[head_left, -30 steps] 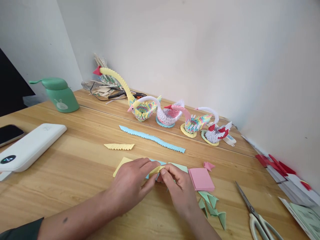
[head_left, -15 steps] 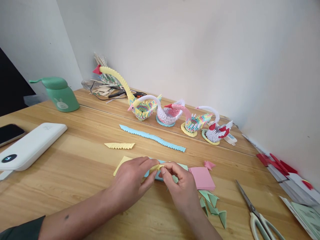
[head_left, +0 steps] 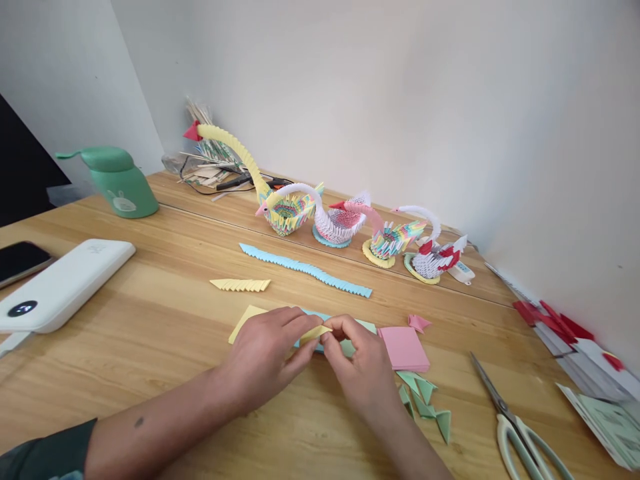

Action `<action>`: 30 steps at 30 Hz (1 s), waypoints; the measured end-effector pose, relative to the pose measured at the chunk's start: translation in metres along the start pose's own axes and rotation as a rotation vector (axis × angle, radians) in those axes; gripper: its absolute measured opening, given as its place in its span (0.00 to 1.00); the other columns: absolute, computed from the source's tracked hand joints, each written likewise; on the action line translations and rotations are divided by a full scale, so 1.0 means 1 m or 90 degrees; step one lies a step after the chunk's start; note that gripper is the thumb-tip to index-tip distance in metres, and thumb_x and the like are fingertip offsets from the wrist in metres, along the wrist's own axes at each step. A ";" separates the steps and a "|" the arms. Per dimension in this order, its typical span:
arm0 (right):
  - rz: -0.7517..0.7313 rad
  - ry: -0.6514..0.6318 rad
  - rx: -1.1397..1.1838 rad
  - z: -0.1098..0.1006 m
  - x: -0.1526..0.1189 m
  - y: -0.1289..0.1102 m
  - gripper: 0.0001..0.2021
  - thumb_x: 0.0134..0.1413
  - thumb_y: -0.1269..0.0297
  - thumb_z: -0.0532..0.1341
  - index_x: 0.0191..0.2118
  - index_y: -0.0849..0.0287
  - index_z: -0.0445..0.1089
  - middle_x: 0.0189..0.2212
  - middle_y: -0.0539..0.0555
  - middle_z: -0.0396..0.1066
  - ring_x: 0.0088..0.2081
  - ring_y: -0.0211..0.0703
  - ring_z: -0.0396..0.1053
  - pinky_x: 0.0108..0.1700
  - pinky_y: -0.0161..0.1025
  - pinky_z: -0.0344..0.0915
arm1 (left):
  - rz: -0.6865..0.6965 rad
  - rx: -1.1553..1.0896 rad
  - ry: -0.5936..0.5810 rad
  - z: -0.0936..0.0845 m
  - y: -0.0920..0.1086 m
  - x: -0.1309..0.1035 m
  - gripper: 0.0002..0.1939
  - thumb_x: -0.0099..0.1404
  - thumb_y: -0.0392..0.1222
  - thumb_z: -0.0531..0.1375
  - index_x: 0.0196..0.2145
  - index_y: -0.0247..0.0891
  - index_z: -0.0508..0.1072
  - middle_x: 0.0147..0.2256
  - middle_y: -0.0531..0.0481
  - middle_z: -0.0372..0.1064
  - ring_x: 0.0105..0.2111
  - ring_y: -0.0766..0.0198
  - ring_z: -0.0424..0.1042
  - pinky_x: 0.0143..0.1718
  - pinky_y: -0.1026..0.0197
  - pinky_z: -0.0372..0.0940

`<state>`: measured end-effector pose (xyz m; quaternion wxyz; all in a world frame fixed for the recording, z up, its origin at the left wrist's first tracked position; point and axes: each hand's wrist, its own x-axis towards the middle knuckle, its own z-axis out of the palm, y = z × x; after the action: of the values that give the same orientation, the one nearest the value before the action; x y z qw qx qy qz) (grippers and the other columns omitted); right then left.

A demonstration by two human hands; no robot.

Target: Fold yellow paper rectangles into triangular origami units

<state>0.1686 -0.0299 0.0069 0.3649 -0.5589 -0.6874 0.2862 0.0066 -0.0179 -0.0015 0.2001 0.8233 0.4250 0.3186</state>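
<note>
A small folded yellow paper piece [head_left: 314, 334] is pinched between both hands. My left hand [head_left: 267, 343] grips its left part between thumb and fingers, while my right hand [head_left: 357, 357] pinches the right tip. Beneath the hands lie stacks of paper squares: yellow [head_left: 244, 320], blue [head_left: 316, 313] and light green, partly covered. To their right is a pink paper stack [head_left: 404, 349] with a small folded pink piece [head_left: 419, 323] behind it. Several folded green triangles [head_left: 425, 400] lie beside my right wrist. Farther back are a chain of yellow folded pieces [head_left: 241, 285] and a longer blue chain [head_left: 306, 270].
Several folded-paper swans [head_left: 335, 223] stand along the back. At left are a green bottle [head_left: 123, 187], a white power bank [head_left: 70, 283] and a phone [head_left: 23, 260]. Scissors [head_left: 513, 420] lie at right, near red paper pieces [head_left: 555, 323] by the wall.
The view has shifted slightly, with most things sitting a little higher in the picture. Both hands keep hold of the yellow piece, whose right tip now shows more.
</note>
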 end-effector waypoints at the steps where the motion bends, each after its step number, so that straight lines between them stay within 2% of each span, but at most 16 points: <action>1: 0.018 -0.005 0.018 -0.001 0.001 0.000 0.06 0.52 0.69 0.55 0.27 0.57 0.65 0.23 0.48 0.67 0.26 0.39 0.64 0.29 0.34 0.59 | -0.030 -0.056 -0.004 -0.001 0.000 0.001 0.11 0.64 0.40 0.54 0.43 0.40 0.71 0.34 0.49 0.72 0.32 0.62 0.70 0.34 0.62 0.64; 4: 0.074 -0.001 0.089 -0.003 0.004 0.000 0.07 0.52 0.65 0.54 0.25 0.58 0.64 0.20 0.46 0.62 0.24 0.38 0.61 0.27 0.32 0.58 | -0.184 -0.289 -0.021 -0.004 -0.003 0.007 0.15 0.64 0.47 0.53 0.43 0.38 0.71 0.28 0.52 0.71 0.26 0.65 0.68 0.27 0.65 0.63; 6: 0.091 0.003 0.118 -0.002 0.005 0.000 0.07 0.51 0.64 0.55 0.25 0.58 0.63 0.20 0.46 0.61 0.24 0.37 0.60 0.26 0.32 0.58 | -0.283 -0.427 -0.061 -0.004 -0.006 0.012 0.16 0.62 0.51 0.53 0.35 0.35 0.72 0.22 0.54 0.68 0.21 0.67 0.66 0.22 0.66 0.62; 9: 0.090 -0.011 0.127 -0.001 0.004 0.001 0.07 0.51 0.64 0.55 0.25 0.58 0.64 0.20 0.46 0.61 0.24 0.37 0.60 0.27 0.32 0.58 | -0.352 -0.529 -0.128 -0.003 -0.010 0.015 0.17 0.58 0.52 0.57 0.24 0.34 0.68 0.17 0.55 0.66 0.16 0.70 0.62 0.20 0.67 0.60; 12: 0.051 -0.024 0.090 -0.002 0.002 0.002 0.04 0.50 0.67 0.56 0.33 0.58 0.67 0.25 0.48 0.67 0.28 0.39 0.65 0.32 0.34 0.62 | -0.346 -0.529 -0.136 -0.003 -0.011 0.015 0.16 0.57 0.50 0.57 0.22 0.34 0.67 0.16 0.55 0.65 0.17 0.71 0.62 0.21 0.68 0.58; 14: 0.003 -0.047 0.050 -0.003 0.001 0.002 0.15 0.49 0.72 0.55 0.44 0.56 0.66 0.29 0.49 0.69 0.32 0.40 0.67 0.37 0.35 0.63 | -0.322 -0.508 -0.141 -0.005 -0.012 0.014 0.15 0.59 0.48 0.57 0.22 0.34 0.67 0.16 0.57 0.63 0.18 0.71 0.62 0.22 0.68 0.58; 16: -0.026 -0.089 0.028 -0.006 0.001 0.001 0.22 0.49 0.75 0.54 0.51 0.54 0.64 0.32 0.50 0.71 0.35 0.41 0.68 0.39 0.36 0.63 | -0.292 -0.515 -0.163 -0.007 -0.012 0.013 0.16 0.61 0.48 0.55 0.22 0.34 0.68 0.17 0.57 0.62 0.19 0.71 0.62 0.23 0.69 0.57; 18: -0.007 -0.106 0.058 -0.007 0.001 0.001 0.21 0.51 0.73 0.53 0.51 0.54 0.65 0.35 0.51 0.72 0.37 0.42 0.68 0.39 0.37 0.64 | -0.273 -0.562 -0.199 -0.009 -0.012 0.013 0.17 0.63 0.48 0.53 0.25 0.34 0.70 0.19 0.55 0.66 0.20 0.71 0.64 0.24 0.68 0.58; 21: 0.066 -0.069 0.171 -0.006 0.002 0.004 0.17 0.53 0.69 0.53 0.49 0.56 0.67 0.36 0.53 0.72 0.37 0.43 0.69 0.38 0.37 0.65 | -0.264 -0.624 -0.219 -0.009 -0.009 0.013 0.12 0.62 0.46 0.55 0.32 0.35 0.72 0.25 0.52 0.71 0.22 0.70 0.66 0.25 0.67 0.60; 23: 0.096 -0.047 0.242 -0.004 0.003 0.005 0.15 0.53 0.67 0.54 0.47 0.58 0.68 0.32 0.52 0.70 0.35 0.42 0.68 0.37 0.37 0.65 | -0.257 -0.608 -0.176 -0.007 -0.006 0.012 0.08 0.58 0.42 0.59 0.34 0.36 0.73 0.27 0.53 0.72 0.24 0.69 0.67 0.27 0.67 0.60; 27: 0.122 -0.037 0.340 0.006 0.003 0.005 0.13 0.51 0.67 0.57 0.44 0.59 0.66 0.27 0.49 0.68 0.32 0.41 0.68 0.37 0.38 0.64 | -0.246 -0.530 -0.071 -0.001 0.001 0.011 0.05 0.57 0.39 0.59 0.30 0.35 0.74 0.28 0.52 0.73 0.29 0.66 0.68 0.33 0.66 0.61; 30: 0.132 -0.018 0.381 0.014 0.000 0.002 0.13 0.49 0.66 0.59 0.42 0.58 0.65 0.26 0.49 0.68 0.32 0.41 0.67 0.36 0.38 0.64 | -0.254 -0.493 -0.023 0.002 0.001 0.012 0.07 0.58 0.39 0.58 0.26 0.34 0.73 0.24 0.53 0.70 0.27 0.67 0.66 0.30 0.67 0.60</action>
<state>0.1580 -0.0290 -0.0030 0.4726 -0.4899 -0.5168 0.5193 0.0136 -0.0086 0.0016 0.5591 0.5946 0.4211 0.3955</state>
